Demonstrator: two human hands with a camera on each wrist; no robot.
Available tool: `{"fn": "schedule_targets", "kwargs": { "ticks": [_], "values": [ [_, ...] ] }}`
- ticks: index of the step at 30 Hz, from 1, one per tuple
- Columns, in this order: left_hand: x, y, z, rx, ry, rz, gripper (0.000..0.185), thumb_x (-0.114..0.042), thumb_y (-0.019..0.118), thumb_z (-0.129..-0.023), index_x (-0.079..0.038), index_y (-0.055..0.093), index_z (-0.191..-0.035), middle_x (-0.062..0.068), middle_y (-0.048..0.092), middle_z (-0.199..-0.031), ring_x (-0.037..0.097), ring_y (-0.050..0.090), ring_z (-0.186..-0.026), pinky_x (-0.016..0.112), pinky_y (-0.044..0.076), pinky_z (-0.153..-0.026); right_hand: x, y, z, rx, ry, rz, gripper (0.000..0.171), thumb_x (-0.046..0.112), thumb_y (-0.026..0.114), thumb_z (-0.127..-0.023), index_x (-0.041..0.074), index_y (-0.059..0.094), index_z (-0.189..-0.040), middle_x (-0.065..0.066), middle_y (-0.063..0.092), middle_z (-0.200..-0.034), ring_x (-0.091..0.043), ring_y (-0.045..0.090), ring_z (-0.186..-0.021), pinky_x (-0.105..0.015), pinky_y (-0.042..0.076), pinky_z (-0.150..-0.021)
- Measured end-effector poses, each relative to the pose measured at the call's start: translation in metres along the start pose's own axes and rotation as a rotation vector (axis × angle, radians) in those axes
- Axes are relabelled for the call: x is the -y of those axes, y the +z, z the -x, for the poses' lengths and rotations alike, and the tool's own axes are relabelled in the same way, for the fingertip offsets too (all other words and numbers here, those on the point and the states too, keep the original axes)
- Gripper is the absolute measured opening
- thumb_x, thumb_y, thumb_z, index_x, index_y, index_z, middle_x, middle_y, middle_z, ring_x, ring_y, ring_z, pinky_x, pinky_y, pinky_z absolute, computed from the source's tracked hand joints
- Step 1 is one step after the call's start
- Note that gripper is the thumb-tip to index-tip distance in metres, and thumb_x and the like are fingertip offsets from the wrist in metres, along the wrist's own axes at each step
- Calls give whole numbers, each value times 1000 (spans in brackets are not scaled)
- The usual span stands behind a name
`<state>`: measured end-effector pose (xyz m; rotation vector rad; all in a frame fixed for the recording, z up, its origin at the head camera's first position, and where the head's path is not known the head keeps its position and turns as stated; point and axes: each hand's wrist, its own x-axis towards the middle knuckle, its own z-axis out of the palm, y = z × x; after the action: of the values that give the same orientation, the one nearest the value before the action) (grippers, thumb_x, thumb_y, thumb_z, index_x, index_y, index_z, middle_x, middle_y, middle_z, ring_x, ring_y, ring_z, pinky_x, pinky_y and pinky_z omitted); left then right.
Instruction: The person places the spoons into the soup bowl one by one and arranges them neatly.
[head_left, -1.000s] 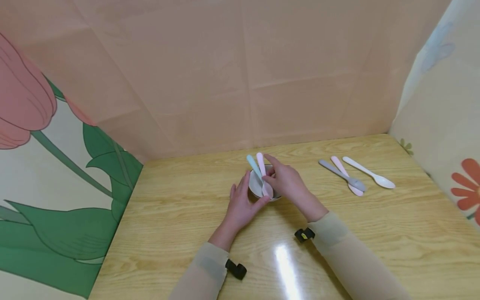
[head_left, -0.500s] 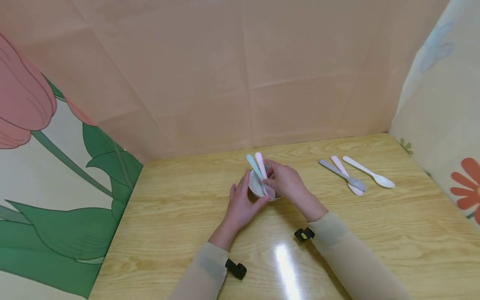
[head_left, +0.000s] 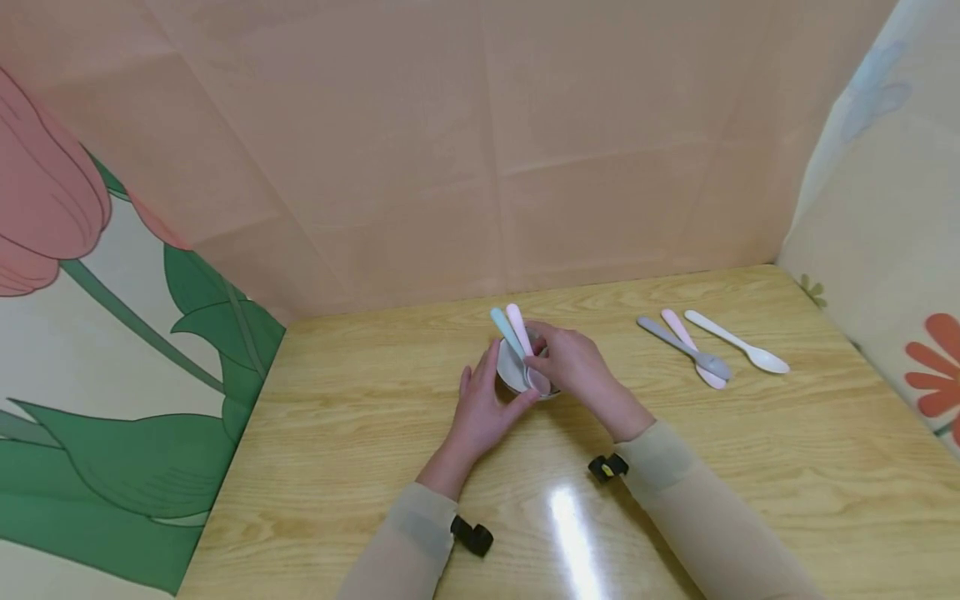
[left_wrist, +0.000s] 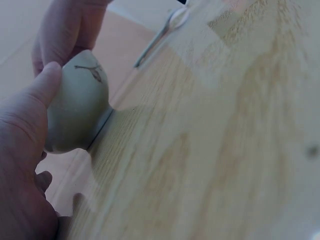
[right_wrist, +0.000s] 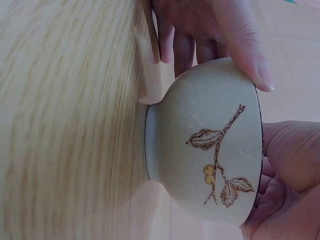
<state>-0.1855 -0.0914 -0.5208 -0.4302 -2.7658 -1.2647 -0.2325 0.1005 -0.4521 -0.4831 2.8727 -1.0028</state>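
Observation:
A small cream bowl (right_wrist: 200,140) with a brown branch pattern stands upright on the table. My left hand (head_left: 480,408) grips its left side, thumb at the near rim and fingers round the outside. A pink spoon (head_left: 519,327) and a light blue spoon (head_left: 507,330) lean in the bowl, handles up over the far rim. At the right side of the bowl, my right hand (head_left: 573,362) pinches the pink spoon low on its handle, with curled fingers at the rim. The right wrist view hides the spoons behind the bowl wall.
To the right lie a grey spoon (head_left: 671,339) crossing a second pink spoon (head_left: 678,329), and a white spoon (head_left: 723,335) beside them. A pink cloth backdrop (head_left: 420,167) rises behind the wooden table (head_left: 337,467); printed panels stand at both sides.
The pink spoon's handle has tilted slightly left, towards the blue one. My right index finger has drawn in from its more extended pose. The left hand and the bowl stay in place.

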Motion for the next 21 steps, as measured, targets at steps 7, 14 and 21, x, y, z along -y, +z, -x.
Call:
{"fn": "schedule_targets", "kwargs": {
  "ticks": [7, 14, 21],
  "values": [
    [1, 1, -1, -7, 12, 0, 106, -60, 74, -103, -18, 13, -179, 10, 29, -180, 28, 29, -165, 66, 7, -133, -1, 0, 0, -6, -7, 2, 62, 15, 81, -102, 2, 57, -158, -15, 78, -113, -25, 74, -87, -37, 62, -70],
    [1, 1, -1, -5, 10, -5, 105, -60, 73, -103, -20, 12, -179, 8, 27, -181, 27, 27, -165, 65, 7, -133, 0, -4, 2, -18, 0, -40, 62, 16, 81, -103, 4, 58, -158, -16, 78, -117, -30, 76, -96, -43, 65, -77],
    [2, 2, 0, -9, 11, -10, 105, -60, 73, -103, -20, 13, -179, 8, 28, -181, 26, 27, -166, 64, 7, -133, -4, -13, 4, -47, -6, -54, 63, 19, 79, -105, 2, 55, -160, -15, 76, -123, -30, 74, -103, -48, 63, -84]
  ]
}}
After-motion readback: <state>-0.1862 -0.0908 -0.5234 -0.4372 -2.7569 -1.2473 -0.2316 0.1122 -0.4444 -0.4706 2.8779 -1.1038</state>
